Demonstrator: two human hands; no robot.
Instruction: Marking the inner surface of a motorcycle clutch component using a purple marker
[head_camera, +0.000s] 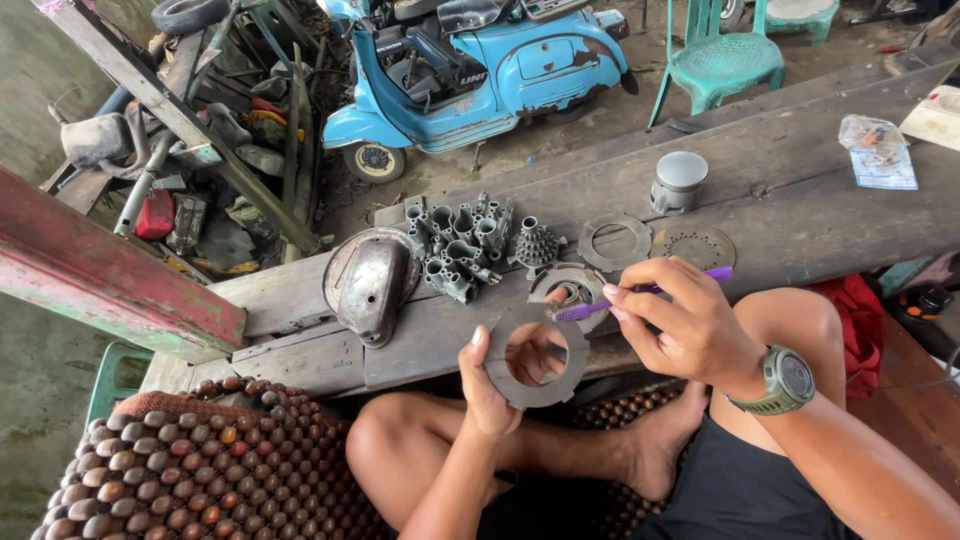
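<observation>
Left hand (490, 385) holds a grey toothed ring plate (528, 355); right hand (680, 320) grips a purple toothbrush (640, 292) on it.
Worn wooden desk (800, 160) carries metal parts; blue scooter (480, 70) at 12 o'clock.

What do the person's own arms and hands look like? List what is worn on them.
Both forearms are bare, with no sleeves and no gloves. The left hand wears nothing visible. The right hand has a chunky olive-green wristwatch with a round dark face strapped at the wrist. No rings are visible on either hand.
</observation>
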